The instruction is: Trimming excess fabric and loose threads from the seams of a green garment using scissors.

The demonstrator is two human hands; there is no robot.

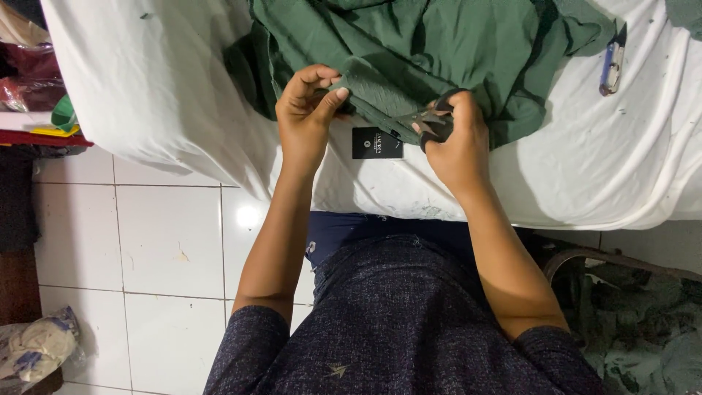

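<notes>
Right now my left grip (311,102) is pinched shut on a fold of the green garment (431,44), thumb pressed against the fingertips at the hem. Just to its right, my right grip (450,128) is closed around a small pair of black-handled scissors (428,121), the blades pointing toward the left grip and touching the same green edge. Between and just below both grips hangs a black square tag (376,143). The garment lies bunched above the grips on the white-covered bench (161,88). Well off to the right of the right grip rests a blue-handled tool (611,67).
</notes>
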